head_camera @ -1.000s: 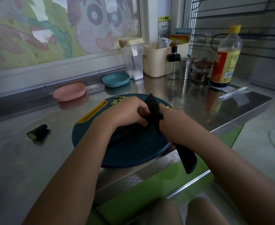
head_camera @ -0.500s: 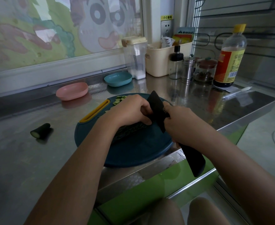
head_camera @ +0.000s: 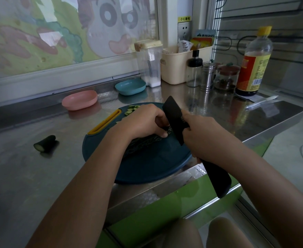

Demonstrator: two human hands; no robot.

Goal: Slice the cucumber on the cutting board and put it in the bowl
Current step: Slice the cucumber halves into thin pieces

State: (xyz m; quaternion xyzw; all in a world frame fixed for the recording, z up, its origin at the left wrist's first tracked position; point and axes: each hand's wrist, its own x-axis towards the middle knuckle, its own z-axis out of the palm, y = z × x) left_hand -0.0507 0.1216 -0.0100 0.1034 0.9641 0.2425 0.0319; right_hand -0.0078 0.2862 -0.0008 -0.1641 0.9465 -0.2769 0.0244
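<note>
Well, from the head view the slicing is plainly the step in hand — the left hand [head_camera: 143,122] curls over the dark cucumber [head_camera: 143,142] and pins it to the round blue cutting board [head_camera: 156,164], knuckles tucked toward the blade. The right hand [head_camera: 203,138] is wrapped tight round the black knife [head_camera: 174,119], just where blade meets handle. The blade stands tilted, tip up and away, hard by the left fingers at the cucumber's cut end; whether its edge has bitten in I cannot tell, since the hands hide it. A small heap of thin slices [head_camera: 132,110] lies at the board's far rim. Most of the cucumber looks uncut, so I'd judge the job fairly early. A cut-off stub [head_camera: 44,143] sits well apart on the steel counter [head_camera: 22,167]. Beyond the board wait a pink bowl [head_camera: 80,100] and a blue bowl [head_camera: 130,86], neither showing any cucumber — which one is meant I cannot say. Next, to my eye: press the edge straight down close to the knuckles, then creep the left fingers back along the cucumber
</note>
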